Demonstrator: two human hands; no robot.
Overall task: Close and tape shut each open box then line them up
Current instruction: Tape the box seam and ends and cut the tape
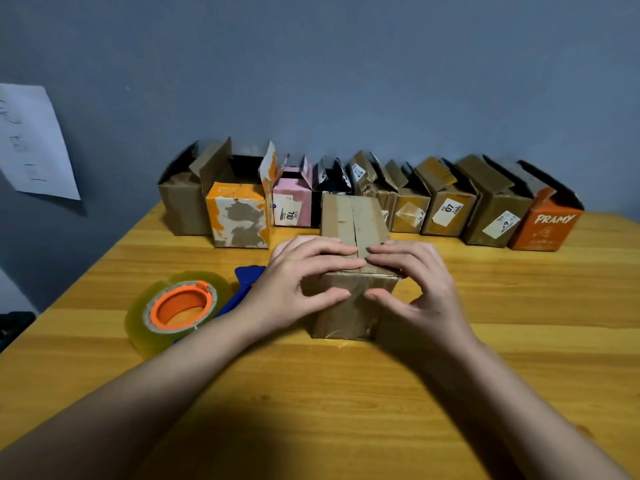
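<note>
A sheet of paper (33,143) hangs on the wall at the upper left. Low on the left, a tape roll (178,308) lies on the wooden worktop (346,393). At centre, a brown box (353,268) stands with flaps closed; the left hand (298,282) and right hand (415,289) each grip it, fingers pressing the top flaps, thumbs curled on the front. Behind runs a row of open boxes (370,199), ending right with an orange box (543,226)
</note>
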